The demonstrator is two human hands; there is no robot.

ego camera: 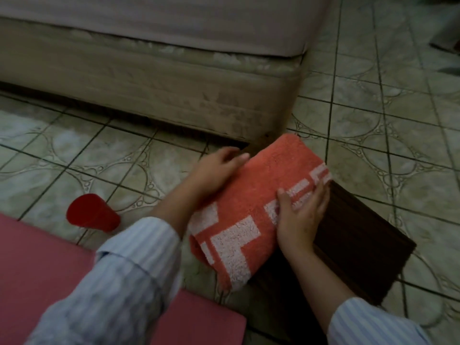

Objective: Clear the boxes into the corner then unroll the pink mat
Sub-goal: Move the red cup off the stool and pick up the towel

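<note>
While both hands are laid on a folded orange-and-white towel (pixel 251 210) near the corner of a bed (pixel 174 78), the towel is seen resting partly on a dark brown box (pixel 358 235) that stands on the tiled floor (pixel 388 125) just in front of that bed corner. The left hand (pixel 219 170) is pressed on the towel's upper left edge with fingers relaxed and extended, its grip open. The right hand (pixel 301 215) is spread flat across the towel's right side, fingers straight at the edge beside the box, its grip likewise open. A pink mat (pixel 42 265) is shown lying flat on the floor well to the left of the box, under the striped sleeves. A red cup (pixel 92 212) is seen on its side between the mat and the bed.
</note>
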